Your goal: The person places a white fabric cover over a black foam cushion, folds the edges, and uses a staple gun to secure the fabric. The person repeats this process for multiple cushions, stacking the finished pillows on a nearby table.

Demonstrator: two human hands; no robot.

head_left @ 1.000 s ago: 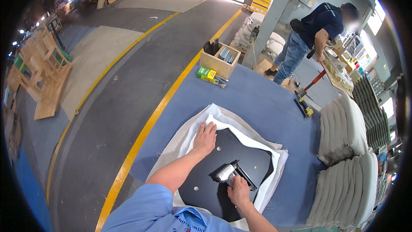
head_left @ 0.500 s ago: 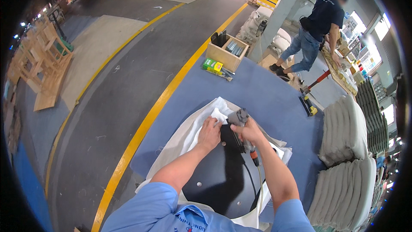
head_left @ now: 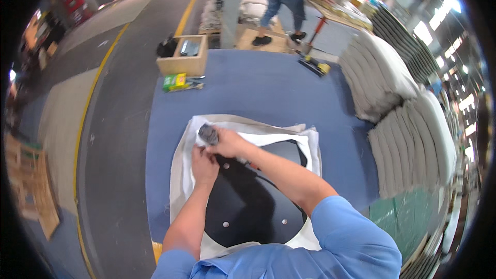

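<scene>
A black seat board [head_left: 248,222] with several small round holes lies on white padding [head_left: 268,138] and a beige cover [head_left: 179,186], whose edges spread out around it. At the board's far left corner, my right hand [head_left: 226,143] is wrapped around a dark pneumatic staple gun [head_left: 208,134]. The gun's nose is hidden under the hands. Just below it my left hand [head_left: 205,165] is closed at the board's edge, its fingers pressed on the white padding. My right forearm crosses over the board.
The blue-covered table [head_left: 248,93] carries a wooden box [head_left: 181,66], a green-yellow carton [head_left: 174,82] and a yellow-black staple gun [head_left: 314,66]. Stacked grey cushions [head_left: 413,144] stand on the right. Beyond the table's far edge a co-worker [head_left: 289,0] stands at another bench.
My view has swung to the right. The staple gun has moved leftward to the board's far left corner and is turned more upright. My left hand now sits below the gun.
</scene>
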